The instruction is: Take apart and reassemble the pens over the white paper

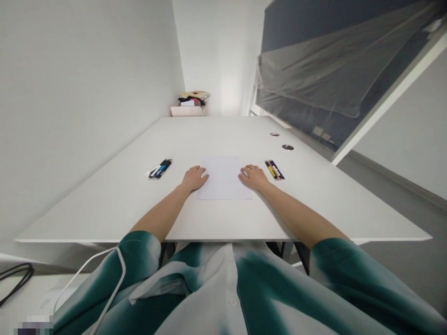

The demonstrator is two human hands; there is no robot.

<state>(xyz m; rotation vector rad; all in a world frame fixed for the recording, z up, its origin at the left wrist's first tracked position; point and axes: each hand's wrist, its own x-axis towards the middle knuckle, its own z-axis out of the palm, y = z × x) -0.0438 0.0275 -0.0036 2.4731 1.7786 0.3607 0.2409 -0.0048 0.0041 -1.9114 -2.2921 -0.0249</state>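
Observation:
A blank white sheet of paper (225, 179) lies flat on the white table (223, 221) in front of me. My left hand (194, 177) rests at the sheet's left edge, fingers apart, thumb touching the paper. At the right edge lies my right hand (253, 177), its fingers also spread and touching the sheet. Left of my left hand is a bunch of pens (160, 169), mostly black with some blue and white. Just right of my right hand lies a smaller group of markers (274, 170) with yellow, pink and dark barrels.
Two round cable holes (287, 147) are set in the table's right side. A pale pink box (186, 111) with cloth items stands past the far edge. A dark panel (314, 70) draped with plastic sheeting rises at the right. A white cable (118, 256) hangs at lower left.

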